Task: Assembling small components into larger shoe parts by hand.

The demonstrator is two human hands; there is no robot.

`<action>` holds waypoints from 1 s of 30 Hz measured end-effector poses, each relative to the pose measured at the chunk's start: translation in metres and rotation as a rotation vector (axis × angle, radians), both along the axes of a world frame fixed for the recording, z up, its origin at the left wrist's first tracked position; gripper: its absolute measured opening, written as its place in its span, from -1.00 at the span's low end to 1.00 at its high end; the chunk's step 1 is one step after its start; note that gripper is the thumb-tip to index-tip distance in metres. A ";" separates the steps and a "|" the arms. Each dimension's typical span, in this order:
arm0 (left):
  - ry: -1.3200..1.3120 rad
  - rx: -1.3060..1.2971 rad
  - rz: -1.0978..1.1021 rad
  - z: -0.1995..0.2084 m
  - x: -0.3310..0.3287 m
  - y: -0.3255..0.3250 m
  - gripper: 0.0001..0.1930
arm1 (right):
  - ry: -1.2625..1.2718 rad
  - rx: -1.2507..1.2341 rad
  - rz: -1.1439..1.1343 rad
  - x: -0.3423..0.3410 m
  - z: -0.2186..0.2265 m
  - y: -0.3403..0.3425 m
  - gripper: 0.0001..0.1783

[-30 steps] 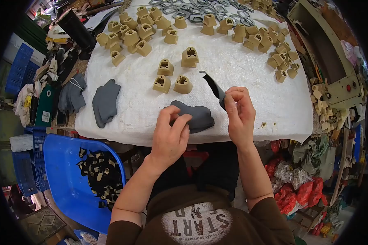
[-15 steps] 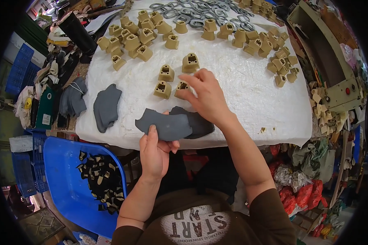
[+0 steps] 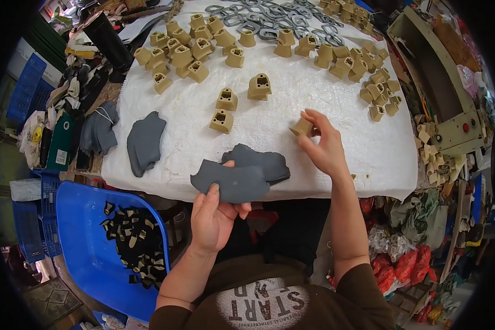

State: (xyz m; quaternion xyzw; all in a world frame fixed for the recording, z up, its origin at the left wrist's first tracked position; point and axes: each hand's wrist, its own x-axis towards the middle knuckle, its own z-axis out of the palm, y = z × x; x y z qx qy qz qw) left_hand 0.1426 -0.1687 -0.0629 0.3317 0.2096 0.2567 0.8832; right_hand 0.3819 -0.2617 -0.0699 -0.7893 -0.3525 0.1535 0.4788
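Observation:
My left hand (image 3: 213, 220) grips a grey cut piece of sheet material (image 3: 234, 181), thumb on top and fingers beneath, over the table's front edge. Partly under that piece lies a stack of similar grey pieces (image 3: 275, 162). To the right of it, my right hand (image 3: 325, 144) pinches a beige shoe heel (image 3: 301, 127) between thumb and fingers, at the white cloth. Left of that hand, a few more heels (image 3: 221, 121) stand with their holed faces showing, one pair (image 3: 259, 87) close together. A separate stack of grey pieces (image 3: 146, 144) lies further left.
Groups of beige heels (image 3: 181, 55) stand across the far side of the white-covered table (image 3: 176, 118). Grey oval rings (image 3: 291, 19) pile up behind them. A blue tub (image 3: 88, 247) with small black-and-beige parts sits low at left. A metal machine housing (image 3: 456, 129) borders the right.
My right hand has moved right, carrying a heel away from the small group in the middle. My left hand and its grey piece have shifted slightly right and nearer to me.

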 end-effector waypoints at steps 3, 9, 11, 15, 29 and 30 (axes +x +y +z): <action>-0.076 -0.133 -0.043 0.002 0.001 -0.006 -0.53 | -0.218 -0.030 0.046 0.000 -0.011 -0.019 -0.45; -0.192 -0.216 -0.124 -0.001 0.006 -0.018 -0.54 | -0.511 -0.138 -0.194 -0.003 -0.033 -0.029 -0.43; -0.116 -0.110 -0.121 -0.005 0.005 -0.021 -0.55 | -0.285 0.077 -0.174 -0.013 -0.024 -0.035 -0.42; 0.017 0.041 0.003 -0.004 0.004 -0.029 -0.56 | -0.020 0.415 -0.012 -0.068 0.021 -0.057 -0.40; -0.145 0.068 -0.191 0.017 0.003 -0.035 -0.51 | -0.232 0.613 0.314 -0.121 0.019 -0.043 -0.44; -0.146 0.068 -0.191 0.018 0.003 -0.035 -0.51 | -0.239 0.631 0.308 -0.121 0.019 -0.042 -0.44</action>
